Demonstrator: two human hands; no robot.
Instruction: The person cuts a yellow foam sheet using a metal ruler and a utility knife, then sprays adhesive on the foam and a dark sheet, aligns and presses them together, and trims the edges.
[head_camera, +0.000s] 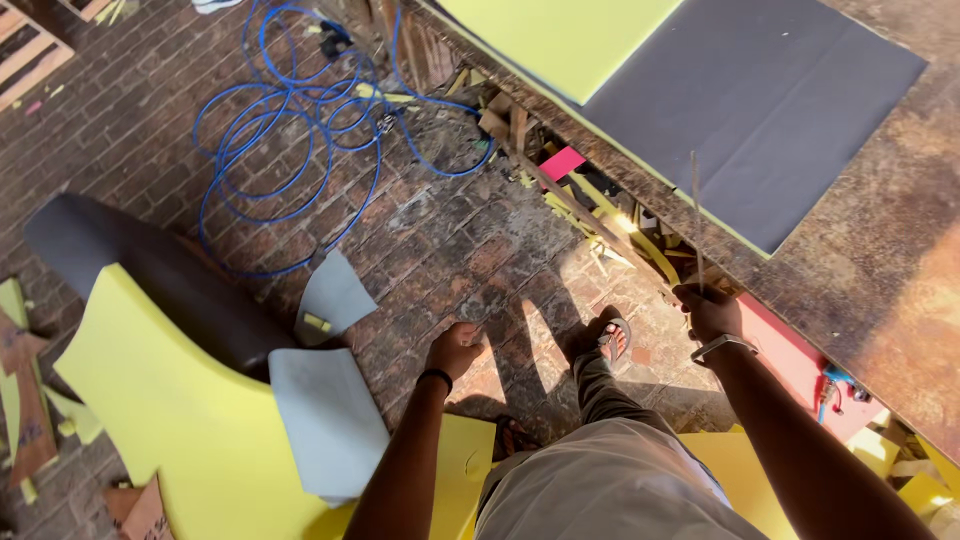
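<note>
My right hand (708, 312) is closed around a thin, long blade or rod (695, 215) that stands upright beside the edge of the worktable (880, 240). A metal band sits on that wrist. My left hand (455, 348) hangs loosely curled over the brick floor, holding nothing, with a dark band on its wrist. On the table lie a dark grey sheet (760, 100) and a yellow foam sheet (560, 35). My sandalled foot (612, 338) stands between the two hands.
A coiled blue hose (290, 130) lies on the brick floor. Large yellow foam (170, 420), grey pieces (325, 415) and a dark sheet (150, 270) sit at the left. Foam scraps and wood lie under the table; a pink panel (790, 355) hangs below its edge.
</note>
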